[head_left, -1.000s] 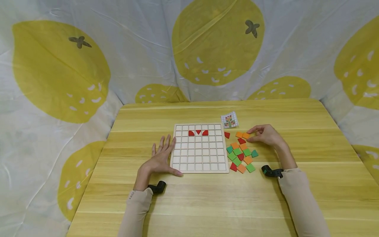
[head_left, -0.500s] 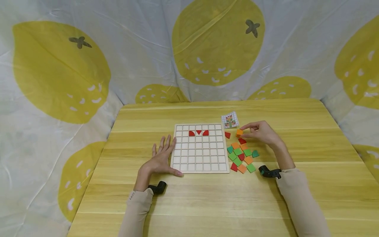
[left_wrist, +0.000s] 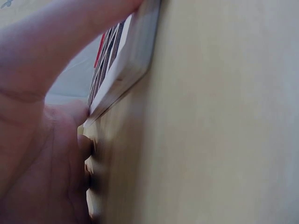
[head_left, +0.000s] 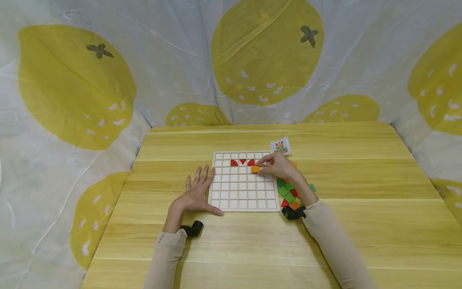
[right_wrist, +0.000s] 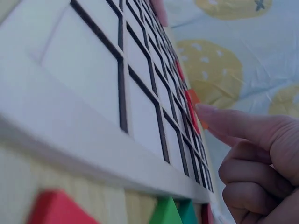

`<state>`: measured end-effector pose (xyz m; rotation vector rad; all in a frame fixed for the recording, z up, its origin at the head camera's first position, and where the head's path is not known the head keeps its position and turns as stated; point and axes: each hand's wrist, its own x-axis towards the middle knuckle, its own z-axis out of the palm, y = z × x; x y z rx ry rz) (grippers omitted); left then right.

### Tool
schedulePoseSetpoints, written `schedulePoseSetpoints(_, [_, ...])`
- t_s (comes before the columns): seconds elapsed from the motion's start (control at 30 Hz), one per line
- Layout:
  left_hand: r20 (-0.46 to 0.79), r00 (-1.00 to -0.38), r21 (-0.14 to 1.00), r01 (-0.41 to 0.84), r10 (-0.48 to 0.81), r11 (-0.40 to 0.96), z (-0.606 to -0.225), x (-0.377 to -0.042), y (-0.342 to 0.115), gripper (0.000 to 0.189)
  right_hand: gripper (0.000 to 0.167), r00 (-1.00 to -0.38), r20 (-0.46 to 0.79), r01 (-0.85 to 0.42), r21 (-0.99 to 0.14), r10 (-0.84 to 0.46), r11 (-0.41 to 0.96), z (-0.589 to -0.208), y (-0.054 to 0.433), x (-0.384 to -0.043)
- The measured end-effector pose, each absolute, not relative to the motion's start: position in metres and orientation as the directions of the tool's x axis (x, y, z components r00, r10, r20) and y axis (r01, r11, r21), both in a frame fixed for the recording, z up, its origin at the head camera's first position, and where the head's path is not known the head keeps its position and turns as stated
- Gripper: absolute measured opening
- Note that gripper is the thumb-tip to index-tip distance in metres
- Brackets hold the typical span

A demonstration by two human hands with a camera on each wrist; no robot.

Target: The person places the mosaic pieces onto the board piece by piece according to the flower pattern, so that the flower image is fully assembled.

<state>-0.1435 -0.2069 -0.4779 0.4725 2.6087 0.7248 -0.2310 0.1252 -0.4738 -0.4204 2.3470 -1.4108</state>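
Observation:
In the head view my left hand (head_left: 195, 197) lies with fingers spread at the left side of a square wooden grid board (head_left: 215, 204). Its thumb touches the front edge and a finger touches the left edge. Thumb and index finger of my right hand (head_left: 279, 165) pinch an orange square tile (head_left: 255, 169) over the board's upper right part. Just beyond that tile, a red quarter-round tile (head_left: 251, 162) sits in the grid. A red triangle tile (head_left: 242, 161) and another red quarter-round tile (head_left: 234, 162) are in the same row.
Loose green tiles (head_left: 284, 190), along with red and orange ones, lie right of the board, partly hidden by my right arm. A small pattern card (head_left: 285, 145) is behind my right hand. A lemon-print cloth (head_left: 173, 72) hangs around the table (head_left: 231, 249).
My right hand has picked up an orange tile from the loose ones and carried it left over the board. The left hand has stayed in place.

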Motion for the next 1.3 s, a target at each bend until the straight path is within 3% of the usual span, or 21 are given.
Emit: schedulePoseSetpoints(1.3, [-0.284, -0.868, 0.535, 0.209, 0.408, 0.818, -0.479, -0.145, -0.207, 0.151, 0.024, -0.914, -0.158, -0.021, -0.9, -0.372, 0.435, -0.483, 0.106, -0.23])
